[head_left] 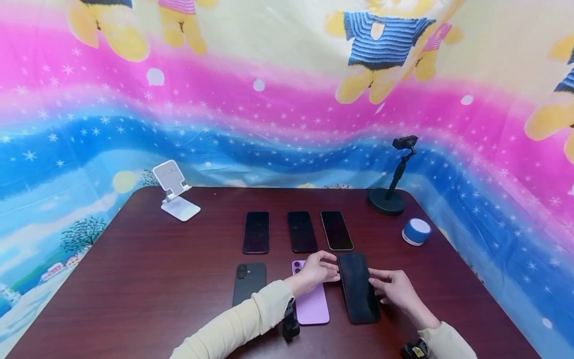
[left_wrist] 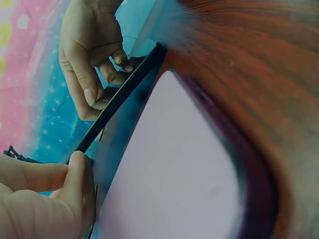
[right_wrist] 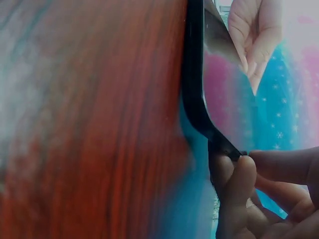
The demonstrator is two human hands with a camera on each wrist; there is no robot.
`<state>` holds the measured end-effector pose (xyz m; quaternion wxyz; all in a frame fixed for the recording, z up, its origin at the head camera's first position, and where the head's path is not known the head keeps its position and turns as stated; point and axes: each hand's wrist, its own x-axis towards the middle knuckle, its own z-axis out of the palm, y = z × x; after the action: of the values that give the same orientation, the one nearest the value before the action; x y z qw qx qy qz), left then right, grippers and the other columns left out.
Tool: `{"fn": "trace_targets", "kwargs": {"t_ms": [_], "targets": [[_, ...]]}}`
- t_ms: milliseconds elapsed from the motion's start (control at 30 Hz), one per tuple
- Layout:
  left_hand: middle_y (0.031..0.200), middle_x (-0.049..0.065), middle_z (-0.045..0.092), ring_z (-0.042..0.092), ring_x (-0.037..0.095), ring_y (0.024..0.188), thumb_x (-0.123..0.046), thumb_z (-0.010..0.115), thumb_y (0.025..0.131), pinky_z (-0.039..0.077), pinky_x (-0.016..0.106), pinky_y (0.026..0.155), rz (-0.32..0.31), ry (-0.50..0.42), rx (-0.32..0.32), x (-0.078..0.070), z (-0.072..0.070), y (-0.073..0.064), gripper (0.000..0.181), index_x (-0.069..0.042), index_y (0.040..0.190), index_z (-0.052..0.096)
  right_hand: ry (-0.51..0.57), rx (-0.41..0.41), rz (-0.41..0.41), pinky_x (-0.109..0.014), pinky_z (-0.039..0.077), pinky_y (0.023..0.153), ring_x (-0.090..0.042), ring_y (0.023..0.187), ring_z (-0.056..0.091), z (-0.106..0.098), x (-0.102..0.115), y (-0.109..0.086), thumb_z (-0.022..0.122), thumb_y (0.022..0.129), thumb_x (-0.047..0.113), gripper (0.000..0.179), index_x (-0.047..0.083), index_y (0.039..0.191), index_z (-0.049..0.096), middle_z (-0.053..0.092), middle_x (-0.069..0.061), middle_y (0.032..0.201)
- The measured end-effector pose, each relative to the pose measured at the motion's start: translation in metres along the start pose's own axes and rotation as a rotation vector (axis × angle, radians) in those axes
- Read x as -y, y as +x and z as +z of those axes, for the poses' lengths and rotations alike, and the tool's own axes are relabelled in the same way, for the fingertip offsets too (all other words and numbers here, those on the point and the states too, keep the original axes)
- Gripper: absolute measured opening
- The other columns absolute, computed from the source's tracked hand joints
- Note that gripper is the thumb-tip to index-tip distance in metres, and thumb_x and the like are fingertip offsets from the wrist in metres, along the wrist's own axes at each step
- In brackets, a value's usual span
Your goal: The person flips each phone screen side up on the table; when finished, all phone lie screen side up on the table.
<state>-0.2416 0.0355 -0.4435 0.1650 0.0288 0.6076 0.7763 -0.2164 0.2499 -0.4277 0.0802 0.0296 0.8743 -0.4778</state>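
A black phone [head_left: 358,289], screen up, is between both hands at the front right of the table. My left hand [head_left: 314,271] reaches over a purple phone [head_left: 312,305] and pinches the black phone's left edge. At the opposite edge, my right hand [head_left: 396,289] grips it between thumb and fingers. The left wrist view has the black phone [left_wrist: 119,99] edge-on, slanting beside the purple phone [left_wrist: 174,164], which lies back up. In the right wrist view, thumb and fingers of the right hand [right_wrist: 244,194] pinch near a corner of the phone [right_wrist: 194,74].
Three dark phones, one of them in the middle [head_left: 302,232], lie screen up behind the hands. A black phone [head_left: 249,284] lies back up at left, partly behind the left sleeve. A white stand [head_left: 181,208], a black stand [head_left: 386,201] and a blue-white cylinder [head_left: 416,232] stand farther back.
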Motion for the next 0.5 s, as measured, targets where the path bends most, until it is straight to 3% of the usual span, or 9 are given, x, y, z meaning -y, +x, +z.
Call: {"fn": "trace_targets", "kwargs": {"t_ms": [133, 333, 500], "targets": [[0.093, 0.025, 0.063, 0.065, 0.019, 0.076, 0.023, 0.051, 0.082, 0.058, 0.037, 0.08, -0.012, 0.038, 0.0, 0.0006, 0.0004, -0.0004, 0.035, 0.016, 0.116, 0.05, -0.028, 0.054, 0.0, -0.033, 0.053, 0.052, -0.019, 0.078, 0.068, -0.0013, -0.0011, 0.0, 0.062, 0.092, 0.012, 0.041, -0.005, 0.129, 0.057, 0.071, -0.019, 0.099], [0.087, 0.019, 0.06, 0.067, 0.026, 0.082, 0.024, 0.051, 0.08, 0.057, 0.037, 0.082, -0.047, 0.081, 0.01, 0.0004, 0.0016, -0.0001, 0.037, 0.02, 0.117, 0.048, -0.054, 0.106, 0.001, -0.033, 0.052, 0.052, -0.017, 0.079, 0.062, -0.0008, -0.0026, -0.0003, 0.062, 0.092, 0.011, 0.043, -0.008, 0.13, 0.054, 0.068, -0.019, 0.103], [0.092, 0.023, 0.063, 0.067, 0.024, 0.083, 0.02, 0.056, 0.08, 0.057, 0.035, 0.082, -0.036, 0.147, 0.004, 0.0011, 0.0019, 0.0, 0.038, 0.021, 0.117, 0.049, -0.077, 0.122, -0.008, -0.033, 0.052, 0.057, -0.018, 0.083, 0.062, 0.0022, -0.0014, 0.0016, 0.061, 0.093, 0.012, 0.045, -0.009, 0.131, 0.052, 0.063, -0.026, 0.118]]}}
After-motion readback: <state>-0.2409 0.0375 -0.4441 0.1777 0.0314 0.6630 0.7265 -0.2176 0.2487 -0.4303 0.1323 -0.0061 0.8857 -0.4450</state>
